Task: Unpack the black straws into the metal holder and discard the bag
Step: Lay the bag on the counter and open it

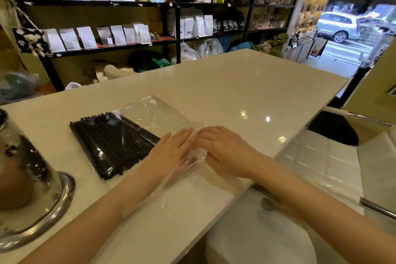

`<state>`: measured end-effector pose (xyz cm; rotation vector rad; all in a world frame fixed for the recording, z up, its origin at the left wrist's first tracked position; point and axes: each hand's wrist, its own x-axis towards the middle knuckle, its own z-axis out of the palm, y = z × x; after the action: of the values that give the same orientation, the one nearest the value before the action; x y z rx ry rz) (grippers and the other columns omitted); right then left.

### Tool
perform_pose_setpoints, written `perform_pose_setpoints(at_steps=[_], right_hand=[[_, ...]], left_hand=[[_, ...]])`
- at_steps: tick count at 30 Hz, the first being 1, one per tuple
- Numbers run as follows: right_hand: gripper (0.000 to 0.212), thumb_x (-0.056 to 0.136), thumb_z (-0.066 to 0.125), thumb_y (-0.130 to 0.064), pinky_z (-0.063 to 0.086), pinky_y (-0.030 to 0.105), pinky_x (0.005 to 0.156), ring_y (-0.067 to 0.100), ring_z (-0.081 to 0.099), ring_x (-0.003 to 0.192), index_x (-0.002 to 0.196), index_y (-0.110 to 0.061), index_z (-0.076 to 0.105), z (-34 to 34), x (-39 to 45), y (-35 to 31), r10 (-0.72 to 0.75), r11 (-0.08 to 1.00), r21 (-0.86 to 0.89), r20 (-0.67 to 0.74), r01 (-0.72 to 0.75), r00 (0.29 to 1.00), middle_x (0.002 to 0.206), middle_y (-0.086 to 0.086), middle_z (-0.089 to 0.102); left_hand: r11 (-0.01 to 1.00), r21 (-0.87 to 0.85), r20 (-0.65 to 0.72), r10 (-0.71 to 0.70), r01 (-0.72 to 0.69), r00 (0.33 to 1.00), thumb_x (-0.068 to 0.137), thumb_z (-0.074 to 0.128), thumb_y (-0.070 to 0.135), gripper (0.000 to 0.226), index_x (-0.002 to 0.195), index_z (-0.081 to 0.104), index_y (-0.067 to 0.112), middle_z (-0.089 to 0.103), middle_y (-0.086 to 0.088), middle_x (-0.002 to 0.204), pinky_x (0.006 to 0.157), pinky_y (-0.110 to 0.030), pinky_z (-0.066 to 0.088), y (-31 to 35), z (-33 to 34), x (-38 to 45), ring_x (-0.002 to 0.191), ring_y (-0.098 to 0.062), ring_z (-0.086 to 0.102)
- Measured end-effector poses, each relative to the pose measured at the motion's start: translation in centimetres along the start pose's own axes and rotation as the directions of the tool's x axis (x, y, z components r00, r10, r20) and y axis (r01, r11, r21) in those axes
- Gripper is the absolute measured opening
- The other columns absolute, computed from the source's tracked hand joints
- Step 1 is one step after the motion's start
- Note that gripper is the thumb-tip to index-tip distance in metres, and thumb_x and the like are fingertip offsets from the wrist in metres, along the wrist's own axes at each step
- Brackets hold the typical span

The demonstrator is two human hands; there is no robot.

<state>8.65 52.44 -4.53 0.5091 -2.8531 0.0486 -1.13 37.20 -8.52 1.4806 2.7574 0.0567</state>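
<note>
A bundle of black straws (111, 143) lies flat on the cream counter (235, 92), left of my hands, with clear film over part of it. The clear plastic bag (156, 113) spreads from the straws toward the counter's near edge. My left hand (171, 152) and my right hand (225, 150) rest palm down on the bag, side by side, fingers stretched out. Film drapes over my left thumb and wrist. The shiny metal holder (32, 178) stands at the far left, cut off by the frame edge.
Black shelves (175, 23) with pale pouches and kettles line the wall beyond the counter. Right of the counter's edge there is a lower white tiled surface (321, 161) with a black item (334, 128). An open doorway with a street shows at far right.
</note>
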Motion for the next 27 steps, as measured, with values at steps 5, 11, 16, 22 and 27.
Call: perform_pose_setpoints(at_steps=[5,11,16,22,27], right_hand=[[0.025,0.079,0.042,-0.013,0.037,0.028,0.091,0.025,0.065,0.087,0.086,-0.014,0.067,-0.1,-0.5,1.1,-0.010,0.998,-0.067,-0.057,0.006,0.998,0.083,0.004,0.071],[0.022,0.081,0.049,-0.008,0.035,0.031,0.098,0.023,0.066,0.078,0.077,-0.014,0.069,0.7,-3.0,1.5,-0.179,0.960,-0.256,-0.239,0.115,0.954,0.068,0.000,0.067],[0.015,0.085,0.057,-0.004,0.041,0.036,0.100,0.022,0.066,0.082,0.084,-0.012,0.070,1.4,-5.3,1.9,-0.259,0.942,-0.298,-0.356,0.153,0.898,0.071,0.002,0.068],[0.025,0.082,0.051,-0.015,0.050,0.027,0.077,0.015,0.065,0.082,0.104,-0.016,0.064,1.7,-7.3,1.2,-0.077,0.997,-0.005,-0.131,0.077,0.988,0.094,-0.001,0.072],[0.036,0.083,0.039,-0.027,0.045,0.024,0.083,0.004,0.060,0.087,0.103,-0.019,0.068,0.1,-7.0,1.1,0.158,0.926,0.344,0.019,-0.155,0.987,0.099,-0.007,0.072]], left_hand=[[0.994,-0.072,-0.108,0.079,-0.087,0.991,0.073,-0.012,0.067,0.089,0.143,0.017,0.021,0.018,-0.006,0.154,0.113,-0.041,0.013,0.0,1.0,0.0,0.141,-0.023,0.019],[0.994,-0.093,-0.028,0.063,-0.065,0.998,0.069,-0.007,0.073,0.085,0.143,0.001,0.032,-0.003,0.005,0.156,0.110,-0.028,-0.007,-0.4,1.4,0.1,0.143,-0.011,-0.004],[0.989,-0.137,-0.011,0.058,-0.059,0.998,0.071,-0.002,0.064,0.077,0.143,0.000,0.035,-0.005,0.007,0.156,0.109,-0.026,-0.011,-0.4,1.4,0.0,0.142,-0.008,-0.007],[0.950,-0.306,-0.093,0.038,-0.065,0.995,0.075,0.008,0.071,0.079,0.143,0.009,0.031,0.000,0.004,0.156,0.111,-0.025,-0.005,-0.2,0.9,-0.4,0.140,-0.004,-0.002],[0.822,-0.563,-0.340,-0.133,-0.088,0.931,0.081,0.018,0.056,0.065,0.133,0.042,0.025,0.039,0.003,0.145,0.107,-0.019,0.018,0.0,-0.9,-1.8,0.129,-0.001,0.031]])
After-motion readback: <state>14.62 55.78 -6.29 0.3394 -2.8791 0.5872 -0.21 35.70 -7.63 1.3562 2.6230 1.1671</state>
